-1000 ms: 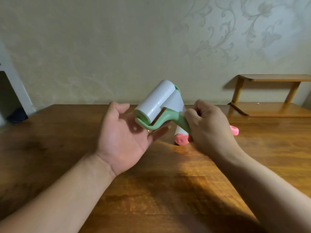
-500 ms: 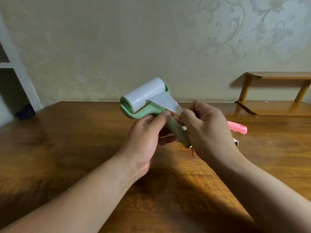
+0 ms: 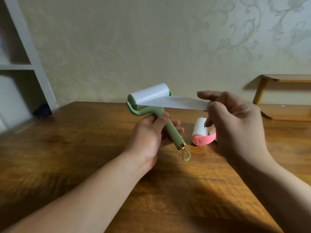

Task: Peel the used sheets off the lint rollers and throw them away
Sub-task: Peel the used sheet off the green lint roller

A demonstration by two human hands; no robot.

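Where the peeling is done: above the wooden table (image 3: 70,148), in front of a pale patterned wall (image 3: 151,39).
Green lint roller (image 3: 170,130): held clear of the table, with the handle slanted down toward the right and the white roll (image 3: 149,94) at the upper end. A gold collar and a green loop (image 3: 186,156) are seen at the lower end.
Left hand (image 3: 149,137): wrapped round the green handle, the thumb laid along its upper part and the fingertips shown past its right side.
Sheet (image 3: 176,102): partly drawn off the roll and stretched to the right as a flat strip, one end still joined to the roll.
Right hand (image 3: 235,126): the free end of the sheet is pinched between thumb and fingers, and one finger is stretched out above the strip.
Pink lint roller (image 3: 199,133): laid on the table just right of the green handle and below the strip, partly hidden by the right hand, its pink end cap turned toward the camera.
Wooden rack (image 3: 286,113): set at the far right, against the wall.
White shelving (image 3: 33,52): stood at the left beyond the table edge. It is blurred, so its contents cannot be told.
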